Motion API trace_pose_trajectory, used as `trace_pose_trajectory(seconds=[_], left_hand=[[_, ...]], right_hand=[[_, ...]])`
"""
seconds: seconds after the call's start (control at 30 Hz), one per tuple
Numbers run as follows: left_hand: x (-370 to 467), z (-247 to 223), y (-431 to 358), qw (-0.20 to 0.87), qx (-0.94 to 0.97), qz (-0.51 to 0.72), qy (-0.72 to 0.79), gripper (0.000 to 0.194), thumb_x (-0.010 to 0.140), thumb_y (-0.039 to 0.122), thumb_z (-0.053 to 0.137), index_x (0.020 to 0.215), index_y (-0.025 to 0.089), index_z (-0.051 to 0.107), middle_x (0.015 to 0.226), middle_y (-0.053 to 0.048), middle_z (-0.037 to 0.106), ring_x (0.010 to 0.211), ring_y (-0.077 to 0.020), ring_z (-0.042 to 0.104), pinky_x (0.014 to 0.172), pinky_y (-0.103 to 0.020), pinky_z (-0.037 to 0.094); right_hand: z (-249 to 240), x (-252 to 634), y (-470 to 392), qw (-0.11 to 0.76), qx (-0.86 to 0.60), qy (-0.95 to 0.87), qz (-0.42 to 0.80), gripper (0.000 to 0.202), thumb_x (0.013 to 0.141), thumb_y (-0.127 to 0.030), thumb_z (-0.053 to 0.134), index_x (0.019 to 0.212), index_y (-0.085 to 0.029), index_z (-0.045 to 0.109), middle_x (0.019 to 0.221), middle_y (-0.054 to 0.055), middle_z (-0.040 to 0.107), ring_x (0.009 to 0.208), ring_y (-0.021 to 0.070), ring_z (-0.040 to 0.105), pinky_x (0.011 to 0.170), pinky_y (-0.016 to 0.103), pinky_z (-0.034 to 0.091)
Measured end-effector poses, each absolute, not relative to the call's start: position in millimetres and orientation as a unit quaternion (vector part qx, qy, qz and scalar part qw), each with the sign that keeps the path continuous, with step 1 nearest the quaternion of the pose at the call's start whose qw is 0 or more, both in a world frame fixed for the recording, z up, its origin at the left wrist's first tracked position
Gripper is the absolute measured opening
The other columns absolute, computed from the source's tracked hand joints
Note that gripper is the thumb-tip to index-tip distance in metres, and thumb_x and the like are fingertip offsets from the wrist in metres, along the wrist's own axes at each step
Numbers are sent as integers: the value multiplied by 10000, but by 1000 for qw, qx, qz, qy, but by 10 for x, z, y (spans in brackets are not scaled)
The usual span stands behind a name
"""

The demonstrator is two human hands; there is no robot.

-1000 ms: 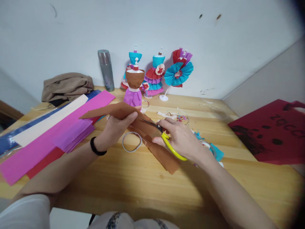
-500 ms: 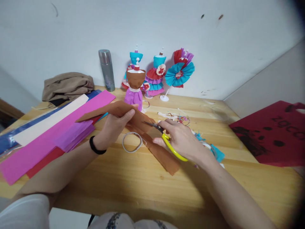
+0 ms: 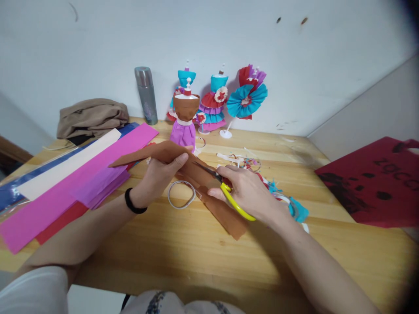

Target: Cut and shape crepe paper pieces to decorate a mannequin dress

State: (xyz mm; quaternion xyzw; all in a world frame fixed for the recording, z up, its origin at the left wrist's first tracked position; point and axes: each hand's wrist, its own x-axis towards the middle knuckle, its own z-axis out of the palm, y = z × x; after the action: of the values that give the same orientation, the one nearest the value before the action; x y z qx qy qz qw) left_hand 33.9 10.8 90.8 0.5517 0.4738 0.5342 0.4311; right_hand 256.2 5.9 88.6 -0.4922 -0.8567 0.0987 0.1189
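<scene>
My left hand (image 3: 163, 174) pinches a long brown crepe paper strip (image 3: 157, 150), its thumb on top. In my right hand (image 3: 248, 187) are scissors with yellow handles (image 3: 235, 203); their dark blades lie against the brown paper just right of my left thumb. A second length of brown paper (image 3: 225, 216) slants down toward me on the table, partly under the right hand. Beneath the strip rests a white ring of cord or tape (image 3: 169, 195). Just behind my hands stands a small dress form (image 3: 186, 109) with a brown top and purple skirt.
Several decorated dress forms (image 3: 219, 100) and a grey thermos (image 3: 146, 96) line the wall. Coloured paper sheets (image 3: 81, 170) and a brown cloth (image 3: 93, 117) lie at left. Paper scraps (image 3: 250, 163) are scattered behind my right hand; a red bag (image 3: 376, 183) sits at right.
My left hand and the brown strip have shifted slightly to the right. The scissors have moved a little left, with their blades still at the paper.
</scene>
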Motion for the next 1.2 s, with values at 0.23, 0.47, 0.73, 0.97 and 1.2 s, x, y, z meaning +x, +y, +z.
trace_pose_trajectory(seconds=[0.23, 0.47, 0.73, 0.97, 1.2], left_hand=[[335, 892, 113, 433, 554, 534, 470, 377, 805, 410, 738, 1093, 169, 765, 1165, -80, 758, 1174, -304, 658, 1056, -410, 511], [327, 862, 131, 447, 545, 538, 462, 385, 802, 406, 739, 1103, 166, 764, 1171, -83, 757, 1164, -295, 667, 1050, -412, 516], [321, 825, 159, 465, 529, 546, 454, 417, 777, 411, 757, 1101, 149, 748, 1158, -95, 759, 1148, -297, 675, 1042, -416, 521], [293, 784, 184, 505, 517, 547, 423, 438, 754, 414, 789, 1089, 137, 734, 1153, -113, 756, 1135, -304, 680, 1015, -421, 531], [295, 799, 164, 522, 525, 532, 410, 466, 712, 374, 828, 1096, 129, 731, 1130, -119, 764, 1136, -321, 681, 1008, -442, 537]], right_hand=[[850, 2561, 72, 136, -490, -856, 94, 529, 903, -691, 469, 812, -187, 601, 712, 60, 605, 603, 180, 504, 578, 272, 249], [845, 2558, 73, 158, -486, -853, 107, 565, 906, -722, 416, 757, -200, 572, 629, 35, 558, 554, 163, 457, 561, 266, 250], [832, 2553, 77, 167, -483, -853, 109, 560, 920, -702, 409, 702, -205, 548, 565, 17, 507, 507, 145, 399, 544, 262, 239], [876, 2565, 59, 156, -483, -851, 135, 479, 922, -642, 477, 729, -208, 540, 609, 17, 544, 521, 144, 421, 543, 261, 243], [925, 2559, 43, 144, -471, -856, 155, 436, 910, -609, 527, 755, -202, 520, 686, 25, 568, 562, 147, 443, 569, 266, 270]])
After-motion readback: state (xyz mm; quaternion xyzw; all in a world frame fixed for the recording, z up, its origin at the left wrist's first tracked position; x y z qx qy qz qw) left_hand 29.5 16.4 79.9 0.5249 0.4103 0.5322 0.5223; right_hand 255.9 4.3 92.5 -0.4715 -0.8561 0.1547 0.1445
